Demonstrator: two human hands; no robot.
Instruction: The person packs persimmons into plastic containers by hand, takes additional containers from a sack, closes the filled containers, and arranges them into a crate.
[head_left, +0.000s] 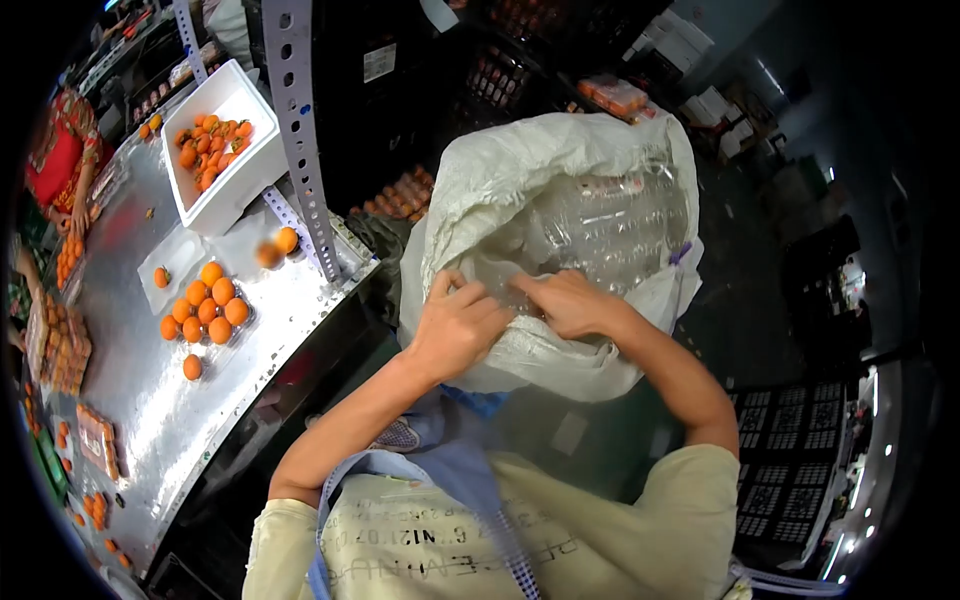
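Before me stands a large white woven sack (545,150), its mouth turned up and wide. Inside lies a stack of clear plastic fruit trays (610,225), partly covered by a thin translucent liner (500,255). My left hand (462,325) is closed at the near left of the opening, its fingers curled round the edge of the liner. My right hand (568,303) is also closed, just right of it over the near rim, with the index finger pointing toward the left hand. What its fingertips pinch is hidden.
To the left, a metal table (240,385) holds a clear tray of orange fruits (208,305) and a white foam box (225,205) of more fruit. A perforated post (297,130) rises at its corner. Black crates (795,465) stand at right. A co-worker (65,160) is at the far left.
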